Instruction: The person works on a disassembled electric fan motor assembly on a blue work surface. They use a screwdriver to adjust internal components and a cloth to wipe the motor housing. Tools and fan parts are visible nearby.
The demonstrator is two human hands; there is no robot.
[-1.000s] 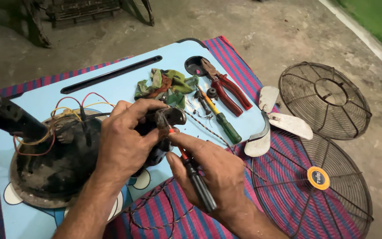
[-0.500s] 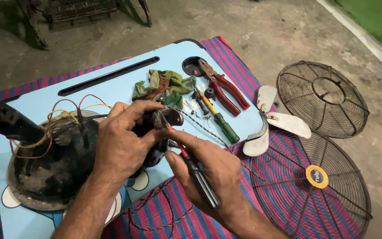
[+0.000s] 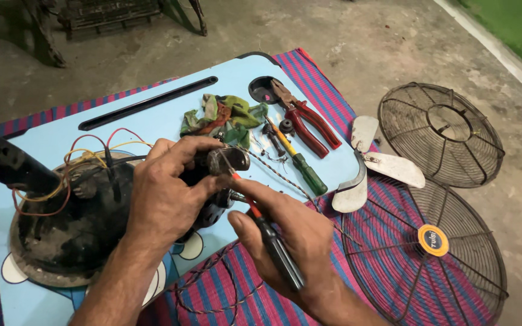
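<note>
Both hands [image 3: 170, 193] apparently clasp motor [image 3: 215, 175]; right grips screwdriver [image 3: 270, 241].

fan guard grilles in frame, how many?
2. One wire grille lies on the bare floor at the right; the other grille, with a yellow centre badge, lies on the striped mat below it, partly cut off by the frame edge. No others visible.

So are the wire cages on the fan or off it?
Off. Both wire cages lie flat on the ground beside the white blade.
</note>
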